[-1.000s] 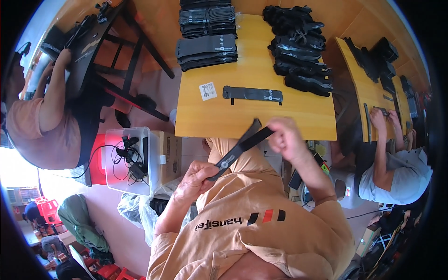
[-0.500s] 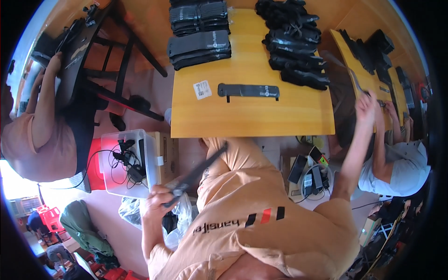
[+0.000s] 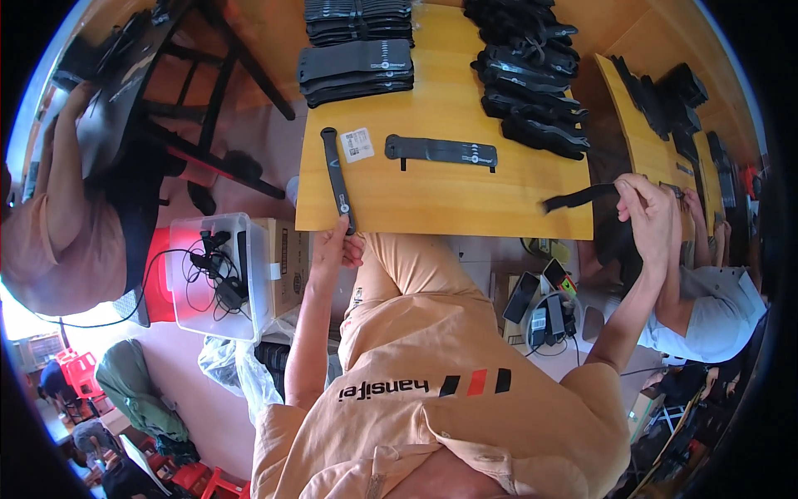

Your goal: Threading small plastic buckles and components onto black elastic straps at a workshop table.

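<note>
At the left side of the yellow worktop [image 3: 449, 204], a narrow dark strap [image 3: 335, 170] lies lengthwise, its lower end at the front edge. The left hand [image 3: 338, 247] touches that lower end, some fingers curled — whether it grips the strap cannot be told. The right hand [image 3: 644, 212], beyond the worktop's right edge, pinches one end of a short black strip [image 3: 579, 198]; the strip's free end points left, over the front right corner. Between the hands and farther back, a wider dark band [image 3: 445, 150] lies crosswise, with a white label [image 3: 357, 145] between it and the strap. Behind these — a neat stack of bands [image 3: 356, 58] at left, a looser black pile [image 3: 532, 91] at right.
</note>
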The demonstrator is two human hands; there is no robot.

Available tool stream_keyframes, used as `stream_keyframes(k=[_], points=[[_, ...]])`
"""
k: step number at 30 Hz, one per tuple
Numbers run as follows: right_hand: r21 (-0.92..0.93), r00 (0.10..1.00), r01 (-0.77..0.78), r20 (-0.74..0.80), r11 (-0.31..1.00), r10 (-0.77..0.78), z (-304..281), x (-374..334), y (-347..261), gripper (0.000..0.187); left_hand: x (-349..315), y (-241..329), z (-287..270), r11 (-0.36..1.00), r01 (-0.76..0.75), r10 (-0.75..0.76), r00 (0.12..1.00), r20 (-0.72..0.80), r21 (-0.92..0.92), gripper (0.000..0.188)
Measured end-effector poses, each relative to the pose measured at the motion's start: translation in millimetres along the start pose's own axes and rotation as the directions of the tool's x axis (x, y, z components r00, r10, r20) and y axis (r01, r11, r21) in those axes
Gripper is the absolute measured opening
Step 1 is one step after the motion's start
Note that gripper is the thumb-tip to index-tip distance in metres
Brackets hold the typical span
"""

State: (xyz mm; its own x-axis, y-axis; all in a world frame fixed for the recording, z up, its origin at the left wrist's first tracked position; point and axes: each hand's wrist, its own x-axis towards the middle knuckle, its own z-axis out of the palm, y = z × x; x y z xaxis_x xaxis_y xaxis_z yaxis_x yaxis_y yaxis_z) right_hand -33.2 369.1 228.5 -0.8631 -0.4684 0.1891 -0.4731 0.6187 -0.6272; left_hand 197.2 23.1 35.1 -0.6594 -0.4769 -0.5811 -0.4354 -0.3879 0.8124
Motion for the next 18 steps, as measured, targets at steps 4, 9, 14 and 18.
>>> stream_keyframes(k=[4, 9, 14, 18], points=[[0.131, 0.999, -0.019, -0.046, 0.991, 0.025, -4, -3, 9, 0.011, -8, 0, 0, 0.99, 0.031, -0.022, 0.997, -0.068, 0.139, 0.066], [0.228, 0.998, 0.002, 0.059, 0.974, -0.016, -6, -10, 14, 0.011, -15, 4, -18, 0.881, 0.094, 0.042, 0.961, -0.275, 0.464, 0.062], [0.297, 0.926, 0.179, 0.271, 0.938, -0.263, 24, -11, -13, 0.013, -46, 44, 19, 0.828, -0.365, 0.468, 0.869, -0.164, 0.426, 0.036], [0.452, 0.806, 0.256, 0.388, 0.854, -0.447, 81, -12, -53, 0.017, -62, 81, 94, 0.417, -0.861, 0.782, 0.503, 0.368, 0.291, 0.037]])
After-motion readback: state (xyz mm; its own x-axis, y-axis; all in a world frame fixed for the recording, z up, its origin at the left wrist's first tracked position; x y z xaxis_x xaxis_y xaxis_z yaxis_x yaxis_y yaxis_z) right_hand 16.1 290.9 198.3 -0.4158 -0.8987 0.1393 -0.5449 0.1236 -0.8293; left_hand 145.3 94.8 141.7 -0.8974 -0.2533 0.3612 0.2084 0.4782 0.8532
